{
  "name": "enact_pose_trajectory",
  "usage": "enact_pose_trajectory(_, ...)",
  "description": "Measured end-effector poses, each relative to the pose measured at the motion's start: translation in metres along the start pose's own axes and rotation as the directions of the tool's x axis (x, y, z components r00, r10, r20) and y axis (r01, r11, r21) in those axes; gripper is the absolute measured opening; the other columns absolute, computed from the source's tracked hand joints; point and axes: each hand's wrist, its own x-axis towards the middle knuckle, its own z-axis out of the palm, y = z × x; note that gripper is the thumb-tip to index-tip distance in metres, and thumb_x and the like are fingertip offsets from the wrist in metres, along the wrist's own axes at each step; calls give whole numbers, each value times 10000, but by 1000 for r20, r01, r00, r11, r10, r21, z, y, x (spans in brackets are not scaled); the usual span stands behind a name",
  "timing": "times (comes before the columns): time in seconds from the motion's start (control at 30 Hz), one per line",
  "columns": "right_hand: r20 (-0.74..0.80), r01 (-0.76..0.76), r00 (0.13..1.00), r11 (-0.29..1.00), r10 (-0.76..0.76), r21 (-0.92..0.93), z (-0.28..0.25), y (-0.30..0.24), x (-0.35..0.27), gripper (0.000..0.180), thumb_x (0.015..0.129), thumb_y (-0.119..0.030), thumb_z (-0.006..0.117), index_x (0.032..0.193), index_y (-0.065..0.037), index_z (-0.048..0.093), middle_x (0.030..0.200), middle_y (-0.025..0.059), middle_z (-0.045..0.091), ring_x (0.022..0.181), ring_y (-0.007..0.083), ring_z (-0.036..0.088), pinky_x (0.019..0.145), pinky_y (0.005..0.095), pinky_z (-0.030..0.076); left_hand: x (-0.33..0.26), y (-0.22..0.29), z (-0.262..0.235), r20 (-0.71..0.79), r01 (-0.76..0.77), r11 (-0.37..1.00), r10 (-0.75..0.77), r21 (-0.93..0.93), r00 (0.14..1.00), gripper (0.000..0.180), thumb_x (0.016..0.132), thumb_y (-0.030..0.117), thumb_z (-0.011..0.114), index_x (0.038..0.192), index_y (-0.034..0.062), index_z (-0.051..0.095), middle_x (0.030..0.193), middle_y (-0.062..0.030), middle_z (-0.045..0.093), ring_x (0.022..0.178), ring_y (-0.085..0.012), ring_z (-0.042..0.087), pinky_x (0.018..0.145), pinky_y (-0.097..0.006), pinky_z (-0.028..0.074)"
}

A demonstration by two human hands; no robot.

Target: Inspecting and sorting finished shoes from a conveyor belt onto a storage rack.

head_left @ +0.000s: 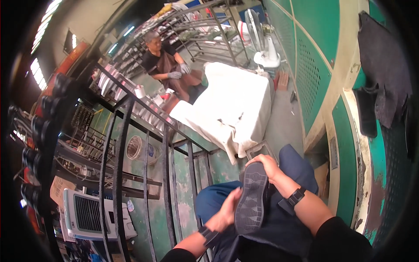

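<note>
A dark shoe point(251, 198) stands over my lap with its grey, patterned sole turned toward me. Its upper is mostly hidden behind the sole. My right hand point(267, 167) wraps round the shoe's far end, thumb on the right edge. At the left edge my left hand point(228, 207) grips the side, and some of its fingers are out of sight behind the shoe. Dark blue trousers point(214, 198) cover my legs underneath, and each wrist wears a dark band.
A white cloth-covered table point(231, 98) stands ahead. Black metal bars point(167, 174) rise close on my left, an air cooler point(89, 214) beyond them. Green cabinets point(312, 65) line the right. A person point(168, 70) in gloves and brown apron sits far left, and a fan point(262, 39) stands at the back.
</note>
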Motion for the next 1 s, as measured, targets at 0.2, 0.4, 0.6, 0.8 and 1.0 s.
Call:
enact_pose_trajectory(0.2, -109, -94, 986, 959, 127, 269, 7, -1, 7, 461, 931, -353, 472, 924, 46, 703, 908, 177, 722, 807, 253, 685, 763, 360, 565, -28, -71, 44, 102, -100, 961, 130, -259, 986, 814, 944, 580, 418, 1552, 49, 306, 1575, -269, 314, 1465, -500, 252, 1216, -586, 220)
enact_pose_trajectory(0.4, -204, -71, 971, 968, 122, 241, 15, 11, -3, 447, 926, -348, 465, 906, 41, 684, 926, 185, 723, 836, 262, 681, 803, 366, 557, -45, -77, 59, 66, -179, 973, 190, -144, 980, 780, 974, 519, 366, 1539, -11, 282, 1547, -303, 324, 1429, -502, 320, 1181, -592, 309)
enact_pose_trajectory(0.6, -241, -66, 965, 984, 105, 164, 26, 19, -2, 410, 904, -312, 488, 928, 45, 688, 900, 195, 724, 842, 257, 682, 797, 340, 549, -38, -60, 87, 105, -321, 935, 339, -153, 935, 698, 973, 481, 417, 1471, -5, 365, 1472, -286, 399, 1367, -485, 382, 1146, -565, 340)
enact_pose_trajectory(0.8, -247, -79, 961, 981, 122, 177, 23, 26, 2, 375, 891, -290, 516, 925, 38, 693, 894, 177, 725, 835, 236, 680, 774, 324, 538, -45, -72, 106, 19, -257, 953, 263, -158, 965, 602, 973, 436, 479, 1390, 2, 465, 1383, -266, 489, 1292, -464, 456, 1104, -532, 378)
enact_pose_trajectory(1.0, -189, -77, 975, 977, 115, 197, 15, 12, -5, 335, 919, -250, 524, 969, 26, 706, 945, 135, 725, 845, 198, 678, 797, 285, 520, -35, -72, 125, -47, -143, 982, 138, -124, 989, 509, 972, 390, 540, 1309, 8, 565, 1293, -246, 579, 1217, -444, 531, 1061, -500, 416)
